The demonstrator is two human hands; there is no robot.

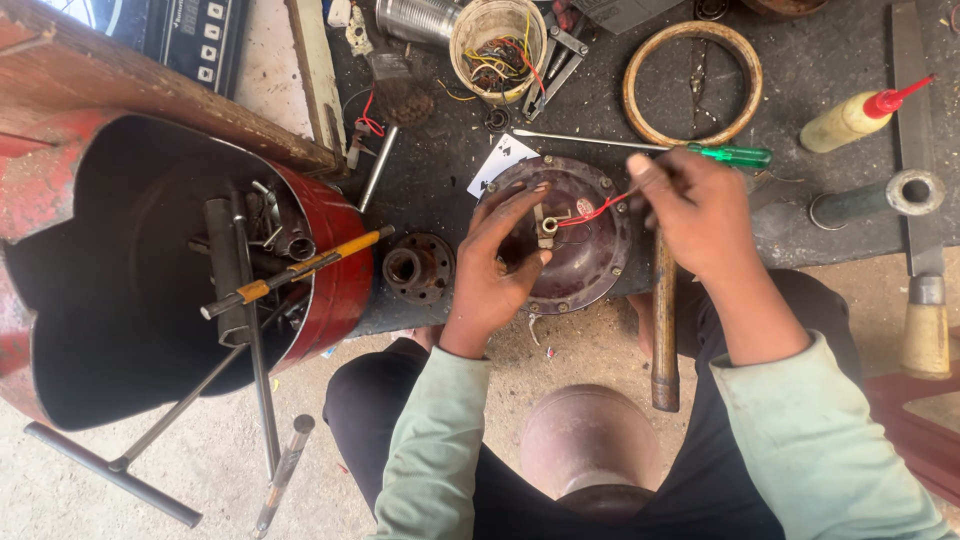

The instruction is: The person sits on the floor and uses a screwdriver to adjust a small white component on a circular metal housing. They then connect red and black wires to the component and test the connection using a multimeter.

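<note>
Round metal housing [570,235] sits mid-tabletop [820,220], rusty hub [418,267] just left, green screwdriver [650,148] on its far side, hammer handle [665,320] near right. My left hand [500,265] rests on it, fingers spread. My right hand [700,215] grip pinched shut on red wire [595,211].

We see the scene in soft, even daylight with no hard shadows. The inside of the red metal drum [150,280] on the left falls into deep shade. A mild sheen sits on the round metal housing [575,240]. The wide lens bends lines near the edges. The right hand [700,215] shows slight motion blur; the near sleeves look soft.
</note>
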